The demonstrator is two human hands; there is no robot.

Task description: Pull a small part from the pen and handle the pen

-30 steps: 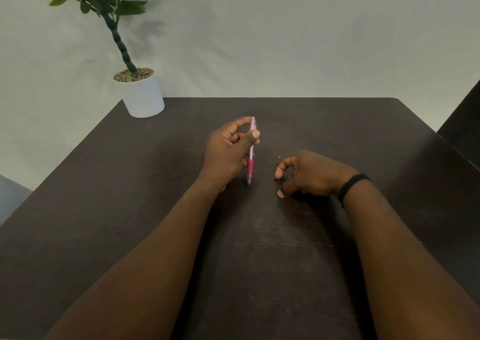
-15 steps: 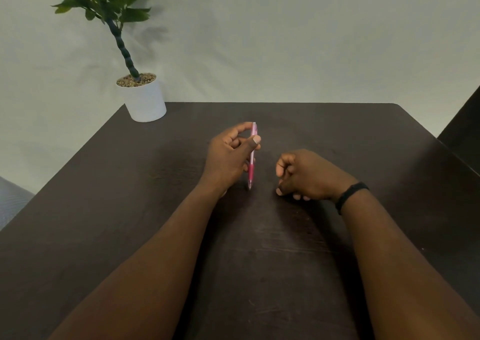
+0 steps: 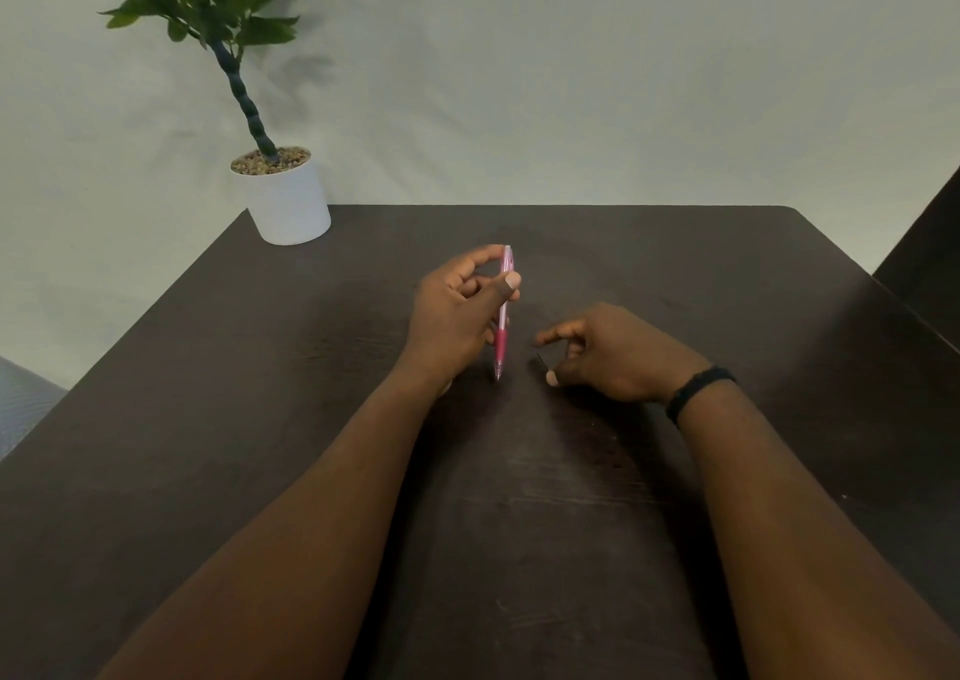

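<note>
**One pen upright, one small dark piece beside it**

Pale wall backs a dark wooden worktop that fills most of the head view. At about eleven o'clock, on the far corner, stands one white pot with a leafy plant, well apart from both hands, seemingly out of the way.

At the centre, the left hand pinches one pink pen, thumb on the near side of the barrel, curled fingers on the far side. The pen stands nearly upright, tip down and touching or almost touching the worktop; a grip high on the barrel likely keeps the lower end clear.

Just beside it, at about three o'clock from the pen tip, the right hand rests low on the worktop. Its forefinger and thumb are bent toward each other, with one thin dark piece between them; whether they truly grip it I cannot tell, and it is too small to name. One black band circles the right wrist.

Count: two hands, one pen, one dark piece, one band, one potted plant.
</note>
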